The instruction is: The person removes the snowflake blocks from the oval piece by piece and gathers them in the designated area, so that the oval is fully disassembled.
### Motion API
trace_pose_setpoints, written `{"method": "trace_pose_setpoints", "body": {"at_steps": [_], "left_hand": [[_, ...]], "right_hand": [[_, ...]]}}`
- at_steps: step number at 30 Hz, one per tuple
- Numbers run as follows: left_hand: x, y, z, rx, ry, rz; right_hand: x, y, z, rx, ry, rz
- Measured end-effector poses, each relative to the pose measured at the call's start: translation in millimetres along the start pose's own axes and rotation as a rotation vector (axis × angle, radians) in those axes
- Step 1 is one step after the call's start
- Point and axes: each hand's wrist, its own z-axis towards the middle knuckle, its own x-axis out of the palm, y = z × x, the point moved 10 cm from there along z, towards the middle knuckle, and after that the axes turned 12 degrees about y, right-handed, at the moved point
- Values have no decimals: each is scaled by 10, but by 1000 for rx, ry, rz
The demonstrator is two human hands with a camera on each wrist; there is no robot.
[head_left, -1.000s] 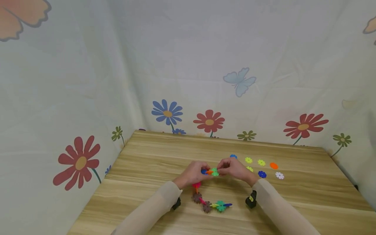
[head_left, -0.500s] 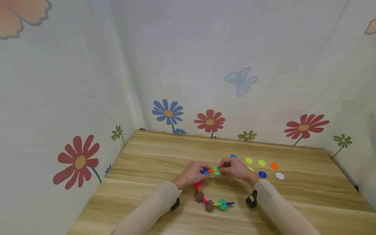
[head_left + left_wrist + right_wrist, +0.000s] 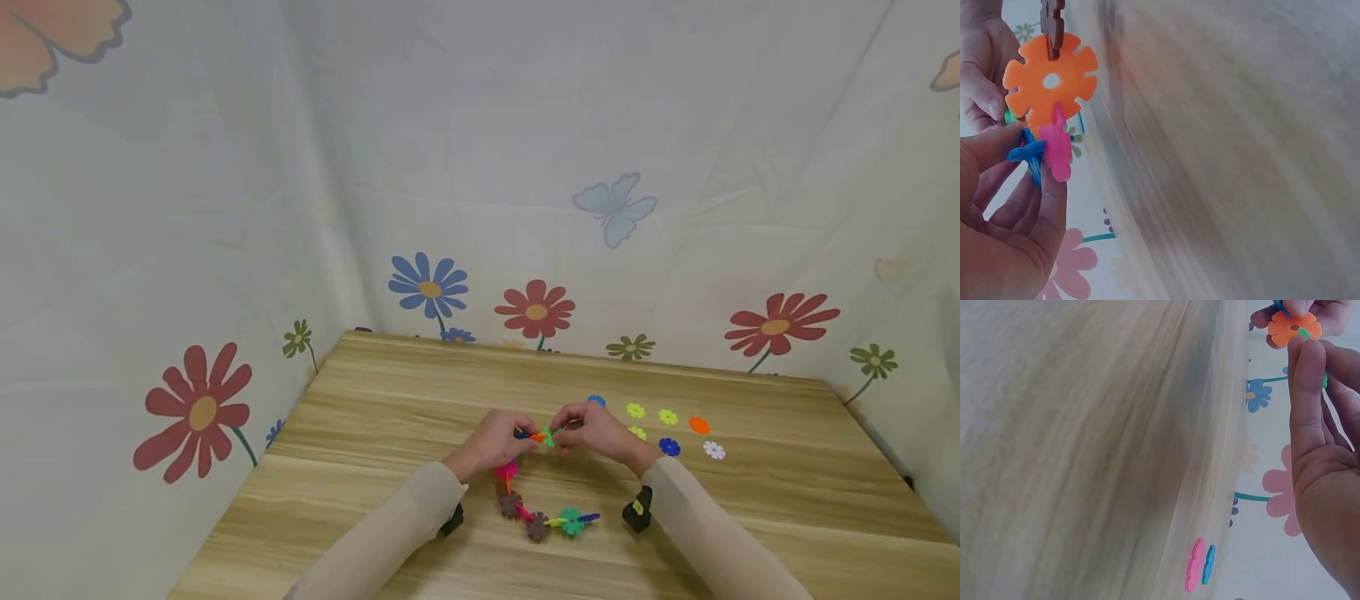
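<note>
Orange, blue and green show between the two hands in my head view, over the middle of the wooden table (image 3: 390, 400). I see the left hand (image 3: 495, 442) and the right hand (image 3: 596, 429) meeting at one end of a chain (image 3: 512, 504) of slotted flower discs, the right with a green disc (image 3: 549, 437) at its fingertips. From the left hand the chain curves towards the table's near edge, then bends towards the right edge, finishing in a dark blue piece (image 3: 590, 517). Between the right hand and the table's right edge I find three yellow discs (image 3: 635, 410), an orange disc (image 3: 700, 426), a blue disc (image 3: 670, 447) and a white disc (image 3: 714, 450).

In my left wrist view, the left thumb and fingers are bent close together, pinching a blue link (image 3: 1030, 153). Just beside it are a pink link (image 3: 1057, 150) and a large orange link (image 3: 1029, 78), with a brown link (image 3: 1054, 28) slotted into its top.

In my right wrist view, the right thumb and fingertips are drawn together on the green disc, mostly hidden; it touches a small orange link (image 3: 1282, 328). Lower down, a pink disc (image 3: 1195, 565) lies on the table.
</note>
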Motion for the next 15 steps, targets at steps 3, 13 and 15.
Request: {"method": "trace_pose_setpoints", "body": {"at_steps": [3,13,15], "left_hand": [[1,-15,9,6,-2,9],[-23,-76,13,22,-14,40],[-29,-87,15,31,-21,42]], "right_hand": [[15,68,-12,-2,3,1],[8,139,-40,23,-3,-51],[-18,67,-24,28,-7,-54]]}}
